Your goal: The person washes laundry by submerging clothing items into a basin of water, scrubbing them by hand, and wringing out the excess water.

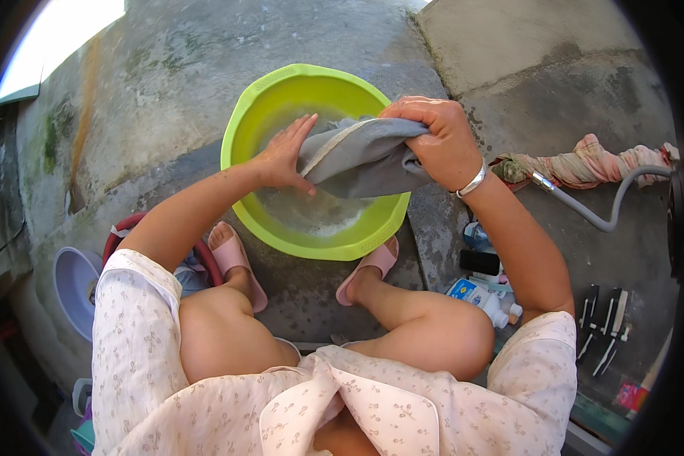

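A lime-green plastic basin (319, 251) with cloudy water in it stands on the concrete in front of me. My right hand (439, 134), with a silver bangle at the wrist, grips a grey cloth garment (370, 162) at the basin's right rim. The garment hangs over the water, and a pale seam runs along its left part. My left hand (290, 154) is spread above the water at the garment's left edge, fingers apart, holding nothing that I can see. Part of the cloth behind reaches down into the basin.
A red tub (112, 242) holding cloth and a pale purple basin (62, 296) are at the left. To the right lie white plastic bottles (481, 299), a dark phone-like object (479, 262), a grey hose (587, 214), twisted fabric (598, 162) and black-and-white objects (604, 319).
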`<move>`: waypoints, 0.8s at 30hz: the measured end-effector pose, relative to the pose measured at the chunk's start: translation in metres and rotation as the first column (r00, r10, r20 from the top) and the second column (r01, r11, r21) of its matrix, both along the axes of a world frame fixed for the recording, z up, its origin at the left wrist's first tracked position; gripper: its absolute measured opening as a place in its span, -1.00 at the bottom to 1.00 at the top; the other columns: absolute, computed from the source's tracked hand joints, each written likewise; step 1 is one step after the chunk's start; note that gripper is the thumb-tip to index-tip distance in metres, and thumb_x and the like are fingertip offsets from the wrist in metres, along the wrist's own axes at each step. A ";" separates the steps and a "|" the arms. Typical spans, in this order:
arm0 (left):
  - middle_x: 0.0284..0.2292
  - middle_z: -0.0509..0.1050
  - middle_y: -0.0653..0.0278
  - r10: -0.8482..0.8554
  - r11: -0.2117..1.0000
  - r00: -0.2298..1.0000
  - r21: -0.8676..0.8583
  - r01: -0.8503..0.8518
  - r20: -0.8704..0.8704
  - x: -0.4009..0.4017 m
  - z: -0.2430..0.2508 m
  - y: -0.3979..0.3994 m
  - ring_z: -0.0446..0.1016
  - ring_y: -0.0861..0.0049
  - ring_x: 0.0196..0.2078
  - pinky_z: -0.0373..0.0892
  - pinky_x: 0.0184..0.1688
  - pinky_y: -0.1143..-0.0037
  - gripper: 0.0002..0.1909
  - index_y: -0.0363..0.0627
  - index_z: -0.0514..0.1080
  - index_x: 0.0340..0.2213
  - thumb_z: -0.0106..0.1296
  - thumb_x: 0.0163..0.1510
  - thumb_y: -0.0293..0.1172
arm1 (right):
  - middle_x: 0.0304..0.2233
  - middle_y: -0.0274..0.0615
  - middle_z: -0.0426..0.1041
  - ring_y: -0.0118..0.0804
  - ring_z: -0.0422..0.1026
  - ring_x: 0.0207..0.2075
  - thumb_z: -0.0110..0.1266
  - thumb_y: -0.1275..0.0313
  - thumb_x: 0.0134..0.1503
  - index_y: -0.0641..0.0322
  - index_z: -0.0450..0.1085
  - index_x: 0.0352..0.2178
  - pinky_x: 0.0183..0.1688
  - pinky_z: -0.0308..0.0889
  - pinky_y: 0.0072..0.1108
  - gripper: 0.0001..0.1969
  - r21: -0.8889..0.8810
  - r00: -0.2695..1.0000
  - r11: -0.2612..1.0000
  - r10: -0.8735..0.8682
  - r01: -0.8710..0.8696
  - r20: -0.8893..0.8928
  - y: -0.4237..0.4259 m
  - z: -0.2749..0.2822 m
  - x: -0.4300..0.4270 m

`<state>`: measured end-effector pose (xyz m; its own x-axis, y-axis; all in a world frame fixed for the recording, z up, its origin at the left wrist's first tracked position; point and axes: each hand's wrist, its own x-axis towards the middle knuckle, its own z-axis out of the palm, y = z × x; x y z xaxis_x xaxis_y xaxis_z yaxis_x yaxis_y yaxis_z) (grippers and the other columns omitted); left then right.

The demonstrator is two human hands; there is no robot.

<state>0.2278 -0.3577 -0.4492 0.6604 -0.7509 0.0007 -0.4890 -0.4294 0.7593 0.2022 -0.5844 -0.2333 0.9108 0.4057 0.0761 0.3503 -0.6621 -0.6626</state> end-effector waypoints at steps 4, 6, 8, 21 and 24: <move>0.17 0.10 0.05 0.137 0.974 0.989 -0.188 -0.125 0.053 0.021 0.021 -0.007 0.12 0.14 0.18 0.08 0.20 0.33 -0.01 -0.10 0.06 0.14 0.33 -0.32 -0.25 | -0.44 -0.16 0.53 -0.38 0.48 -0.38 -0.11 0.75 -0.19 0.38 0.47 -0.42 -0.27 0.36 -0.64 -0.72 0.289 0.994 0.957 -0.019 -0.012 0.105 0.004 0.047 -0.011; -0.01 0.35 0.16 0.214 0.892 0.895 -0.295 -0.342 -0.390 0.034 0.040 -0.006 0.32 0.33 0.02 0.22 0.07 0.43 -0.41 -0.15 0.27 -0.03 0.19 -0.13 -0.33 | -0.41 -0.22 0.52 -0.44 0.45 -0.36 -0.11 0.76 -0.15 0.38 0.46 -0.41 -0.24 0.35 -0.66 -0.73 0.378 0.988 0.923 -0.120 0.075 0.097 -0.009 0.042 -0.019; -0.13 0.41 0.19 0.291 0.810 0.852 -0.362 -0.462 -0.435 0.035 0.069 -0.006 0.36 0.42 -0.08 0.27 -0.01 0.47 -0.55 -0.17 0.32 -0.10 0.11 -0.06 -0.37 | -0.38 -0.29 0.51 -0.51 0.43 -0.33 -0.10 0.76 -0.12 0.37 0.46 -0.40 -0.22 0.34 -0.67 -0.75 0.462 0.973 0.872 -0.217 0.159 0.076 -0.024 0.032 -0.026; -0.30 0.48 0.00 0.373 0.879 0.888 -0.203 -0.431 -0.270 0.011 0.153 -0.041 0.46 0.24 -0.21 0.33 -0.14 0.39 -0.63 -0.30 0.37 -0.23 0.02 -0.15 -0.44 | 0.23 0.09 -0.07 0.00 -0.06 0.27 0.44 0.10 -0.41 0.03 -0.43 0.26 0.24 -0.04 -0.35 0.37 0.190 0.943 0.978 -0.021 0.089 -0.332 -0.028 -0.056 -0.038; -0.31 0.48 -0.06 0.256 0.966 0.959 -0.001 -0.258 -0.126 0.004 0.111 -0.053 0.45 0.14 -0.17 0.32 -0.09 0.35 -0.60 -0.38 0.36 -0.24 0.02 -0.20 -0.47 | 0.22 0.12 -0.06 0.04 -0.03 0.25 0.44 0.14 -0.40 0.02 -0.39 0.26 0.24 -0.04 -0.34 0.33 0.214 0.972 0.977 0.060 -0.011 -0.226 0.001 -0.065 -0.022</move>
<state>0.2314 -0.4104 -0.3377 0.8268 -0.5566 -0.0817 -0.2658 -0.5145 0.8152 0.1798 -0.5837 -0.2978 0.8991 0.4353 -0.0467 0.1927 -0.4892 -0.8506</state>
